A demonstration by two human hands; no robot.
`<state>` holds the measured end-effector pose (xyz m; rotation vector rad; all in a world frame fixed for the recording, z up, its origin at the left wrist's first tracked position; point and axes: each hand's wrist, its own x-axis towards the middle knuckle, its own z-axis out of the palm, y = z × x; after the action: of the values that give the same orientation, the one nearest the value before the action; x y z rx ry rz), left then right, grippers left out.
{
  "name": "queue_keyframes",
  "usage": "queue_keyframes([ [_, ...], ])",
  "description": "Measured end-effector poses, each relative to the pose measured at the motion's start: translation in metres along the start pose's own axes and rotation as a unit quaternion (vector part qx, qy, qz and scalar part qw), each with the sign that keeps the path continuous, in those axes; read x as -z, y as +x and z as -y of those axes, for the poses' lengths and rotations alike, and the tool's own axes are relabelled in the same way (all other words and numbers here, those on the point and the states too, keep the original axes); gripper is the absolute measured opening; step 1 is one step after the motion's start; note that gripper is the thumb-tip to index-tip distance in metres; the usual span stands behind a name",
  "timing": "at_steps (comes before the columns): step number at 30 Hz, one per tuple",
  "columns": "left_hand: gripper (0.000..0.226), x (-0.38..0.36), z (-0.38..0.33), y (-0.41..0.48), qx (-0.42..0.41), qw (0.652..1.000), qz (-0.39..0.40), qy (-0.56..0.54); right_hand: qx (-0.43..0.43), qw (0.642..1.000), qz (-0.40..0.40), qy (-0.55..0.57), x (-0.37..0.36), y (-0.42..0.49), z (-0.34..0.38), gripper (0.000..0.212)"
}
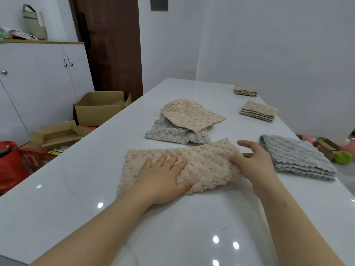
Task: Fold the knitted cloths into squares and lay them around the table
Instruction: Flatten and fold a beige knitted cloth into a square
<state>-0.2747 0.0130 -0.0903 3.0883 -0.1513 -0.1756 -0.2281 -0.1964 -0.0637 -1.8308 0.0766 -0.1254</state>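
l hand (163,177) lies flat, fingers straight and spread, palm pressing down on the left half of the beige cloth (201,162). r hand (253,162) grips the cloth's right end, thumb on the near side, other fingers loosely spread over the far edge; that end looks a bit lifted and bunched. the cloth is a long strip, w/ bobbly knit, lying across the near middle of the white worktop (96,189), straight in front of the person. both forearms are bare.

just right of the r hand, not touching it: folded grey cloth (295,156), a layered square near the right edge of the worktop. further along that same edge, a folded beige square (258,111), and beyond it a 2nd, smaller-looking folded beige stack (245,90) near the far end. the three are spaced apart in a row.

behind the strip, mid worktop: an unfolded pile, w/ a flat beige piece (190,114) on top, overlapping a rumpled grey piece (172,134) underneath.

off the worktop, left side: open cardboard box (98,110) on the floor, flattened cardboard (55,134) nearer, a red bag (9,166) at the far left. white cabinet (38,83) against the wall w/ a tote bag (34,22) on top, and a dark brown door (111,45) beside it. right side, floor: a green toy (342,157) and something pink, too blurred to tell.
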Motion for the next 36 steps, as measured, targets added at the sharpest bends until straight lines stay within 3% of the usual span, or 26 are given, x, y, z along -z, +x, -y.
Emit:
queue_keyframes([
  [4,0.066,-0.004,0.008,-0.005,-0.022,0.998,-0.061,-0.018,-0.013,1.000,0.017,0.016,-0.002,-0.004,0.003,0.044],
  [7,0.064,0.000,0.016,-0.011,-0.036,0.970,-0.174,-0.167,-0.009,0.997,0.022,0.074,-0.009,-0.010,0.012,0.038],
  [9,0.051,0.009,0.026,-0.012,0.006,0.901,-0.235,-0.364,0.003,0.993,0.021,0.115,-0.017,-0.013,0.022,0.033],
  [11,0.040,0.022,0.041,-0.013,0.071,0.773,-0.227,-0.589,0.020,0.991,0.028,0.132,-0.030,-0.015,0.033,0.030],
  [13,0.037,0.031,0.054,-0.014,0.121,0.656,-0.172,-0.725,0.033,0.987,0.055,0.146,-0.048,-0.017,0.046,0.031],
  [16,0.038,0.035,0.065,-0.021,0.145,0.617,-0.116,-0.765,0.036,0.978,0.121,0.166,-0.079,-0.023,0.063,0.031],
  [19,0.042,0.033,0.072,-0.023,0.148,0.610,-0.094,-0.773,0.039,0.966,0.224,0.123,-0.102,-0.030,0.070,0.024],
  [21,0.039,0.034,0.074,-0.024,0.156,0.620,-0.087,-0.764,0.036,0.961,0.250,0.114,-0.108,-0.031,0.069,0.018],
  [26,0.023,0.033,0.069,-0.023,0.158,0.718,-0.117,-0.668,0.081,0.988,0.086,0.096,-0.103,-0.019,0.048,0.005],
  [30,0.010,0.020,0.069,-0.019,0.123,0.799,-0.156,-0.568,0.125,0.991,0.041,0.030,-0.106,-0.018,0.026,0.013],
  [32,0.012,0.019,0.069,-0.018,0.124,0.802,-0.191,-0.552,0.135,0.990,0.033,0.027,-0.106,-0.018,0.022,0.015],
  [36,0.018,0.024,0.079,-0.022,0.143,0.765,-0.269,-0.567,0.143,0.989,0.035,0.027,-0.106,-0.018,0.019,0.020],
])
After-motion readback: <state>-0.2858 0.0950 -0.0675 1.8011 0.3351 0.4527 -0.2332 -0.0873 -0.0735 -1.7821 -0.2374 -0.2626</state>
